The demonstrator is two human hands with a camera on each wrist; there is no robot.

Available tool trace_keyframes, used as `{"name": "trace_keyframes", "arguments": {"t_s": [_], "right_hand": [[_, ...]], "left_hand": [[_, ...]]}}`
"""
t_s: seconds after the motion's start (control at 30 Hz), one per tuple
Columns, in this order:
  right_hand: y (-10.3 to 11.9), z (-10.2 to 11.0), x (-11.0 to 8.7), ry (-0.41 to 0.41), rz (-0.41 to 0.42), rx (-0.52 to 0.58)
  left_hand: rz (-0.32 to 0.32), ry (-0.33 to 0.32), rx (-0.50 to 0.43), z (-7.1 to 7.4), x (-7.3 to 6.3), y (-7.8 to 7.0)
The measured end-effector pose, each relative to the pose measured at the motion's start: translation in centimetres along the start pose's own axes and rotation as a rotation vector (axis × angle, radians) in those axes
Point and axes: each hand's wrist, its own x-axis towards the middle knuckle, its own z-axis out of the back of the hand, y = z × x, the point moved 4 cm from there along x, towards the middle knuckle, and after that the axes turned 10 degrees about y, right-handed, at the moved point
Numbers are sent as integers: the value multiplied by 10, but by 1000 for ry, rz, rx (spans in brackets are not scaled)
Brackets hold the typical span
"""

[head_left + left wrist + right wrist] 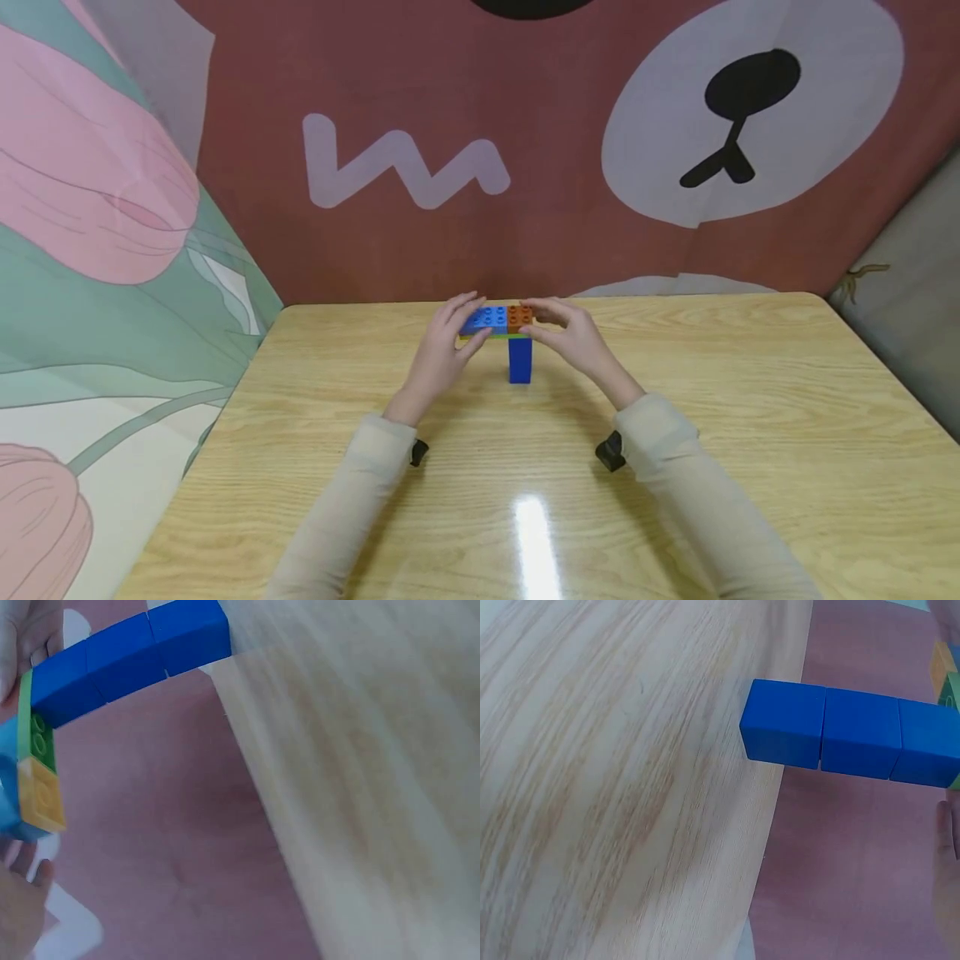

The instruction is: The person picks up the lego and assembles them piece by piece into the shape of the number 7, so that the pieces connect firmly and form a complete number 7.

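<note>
A Duplo-style brick structure stands on the wooden table, held between both hands. Its top layer has a blue brick on the left and an orange brick on the right. Under these, a green brick and a yellow brick show in the left wrist view. Several stacked blue bricks form a column below the right end. My left hand holds the top layer's left end between thumb and fingers. At the orange end, my right hand pinches with thumb and fingers.
The wooden table has its back edge just behind the structure. Beyond it hangs a reddish-brown cloth with a cartoon print. Black wrist gear shows beside the right sleeve, with a smaller black piece at the left cuff.
</note>
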Motion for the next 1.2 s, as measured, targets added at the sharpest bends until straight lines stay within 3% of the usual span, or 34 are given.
{"name": "trace_keyframes", "arguments": {"t_s": [0.17,0.23,0.3,0.53,0.7,0.97,1.2], "right_hand": [[-2,-2,0,13,-36,7],[-3,-3,0,12,-38,17],[-4,-4,-1,5,-28,23],[-11,-8,-4,-12,-15,42],[-11,-9,-5,-34,-5,75],[-15,-9,-4,-39,-76,119],[-16,-8,-2,-55,-28,147]], "left_hand": [[270,-20,-440,-4,-6,25],[321,-21,-558,-6,-9,32],[348,-7,-612,-6,-11,35],[319,34,-604,-7,-14,43],[294,26,-620,-9,-12,44],[279,44,-621,-9,-10,43],[278,53,-606,-8,-8,42]]}}
